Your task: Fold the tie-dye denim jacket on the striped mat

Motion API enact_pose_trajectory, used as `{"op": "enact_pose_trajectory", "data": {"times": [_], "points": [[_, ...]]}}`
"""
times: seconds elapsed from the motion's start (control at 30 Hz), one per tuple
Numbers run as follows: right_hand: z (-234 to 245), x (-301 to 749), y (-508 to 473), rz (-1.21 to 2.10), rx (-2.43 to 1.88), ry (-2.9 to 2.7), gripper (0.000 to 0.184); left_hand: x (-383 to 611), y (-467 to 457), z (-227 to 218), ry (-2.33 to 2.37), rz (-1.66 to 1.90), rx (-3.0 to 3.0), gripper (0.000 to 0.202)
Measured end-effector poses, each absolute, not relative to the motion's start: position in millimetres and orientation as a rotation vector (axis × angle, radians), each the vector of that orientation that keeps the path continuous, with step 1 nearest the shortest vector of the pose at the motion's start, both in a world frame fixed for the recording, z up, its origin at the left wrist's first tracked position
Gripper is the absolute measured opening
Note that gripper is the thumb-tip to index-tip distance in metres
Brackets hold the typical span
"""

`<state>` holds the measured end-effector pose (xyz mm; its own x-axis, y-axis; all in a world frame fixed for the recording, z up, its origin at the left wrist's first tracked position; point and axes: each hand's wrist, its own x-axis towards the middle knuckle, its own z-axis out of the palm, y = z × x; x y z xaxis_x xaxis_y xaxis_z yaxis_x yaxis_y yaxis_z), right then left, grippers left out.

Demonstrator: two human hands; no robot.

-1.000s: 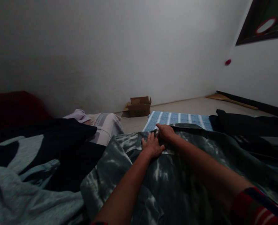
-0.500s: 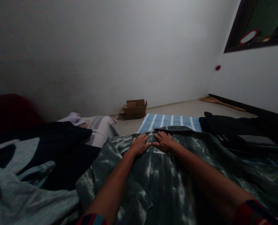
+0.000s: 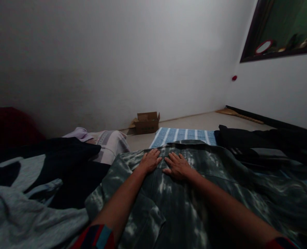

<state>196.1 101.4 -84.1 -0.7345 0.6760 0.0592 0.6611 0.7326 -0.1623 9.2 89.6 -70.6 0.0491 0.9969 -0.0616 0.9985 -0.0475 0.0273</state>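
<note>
A dark green-grey jacket (image 3: 174, 204) with pale tie-dye blotches lies spread out in front of me. Its upper edge faces the wall, and one sleeve is folded over its left side. My left hand (image 3: 150, 160) rests flat on the upper part of the jacket, fingers stretched out. Just to its right, my right hand (image 3: 178, 166) lies palm down on the same cloth with its fingers spread. Neither hand grips the fabric. Part of the jacket is hidden beneath my forearms.
Grey clothing (image 3: 34, 223) and dark navy clothing (image 3: 78, 180) lie to the left. Beyond the jacket are a blue striped cloth (image 3: 181, 135) and an open cardboard box (image 3: 146, 124) by the wall. Folded black clothes (image 3: 243, 140) are on the right.
My right hand has slid slightly toward me across the jacket, and its fingers are a little more spread. My left hand stays nearly in place. The view has shifted slightly.
</note>
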Motion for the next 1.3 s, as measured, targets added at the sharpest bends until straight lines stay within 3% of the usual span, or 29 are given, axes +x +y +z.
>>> {"op": "enact_pose_trajectory", "data": {"times": [0.37, 0.57, 0.7, 0.9, 1.07, 1.3], "points": [[-84.5, 198.8, 84.9, 0.209, -1.193, -2.702, 0.066, 21.1, 52.8, -71.7, 2.277, -0.149, 1.966, 0.079], [-74.0, 224.8, 66.4, 0.268, -1.200, -2.617, 0.052, 27.8, 59.1, -60.1, 2.317, -0.177, 1.870, 0.087], [-63.9, 251.8, 51.4, 0.169, -1.232, -2.539, 0.040, 59.7, 60.0, -57.3, 2.333, -0.091, 2.009, 0.082], [-70.8, 306.5, 56.8, 0.112, -1.505, -2.473, 0.053, 90.4, 66.7, -69.2, 2.144, -0.112, 2.117, 0.082], [-85.1, 346.2, 69.8, 0.455, -1.809, -2.408, 0.074, 85.6, 71.2, -71.3, 2.127, -0.125, 2.131, 0.082], [-84.5, 346.3, 69.5, 0.406, -1.814, -2.408, 0.076, 124.2, 65.4, -52.8, 2.187, -0.009, 2.076, 0.073]]}}
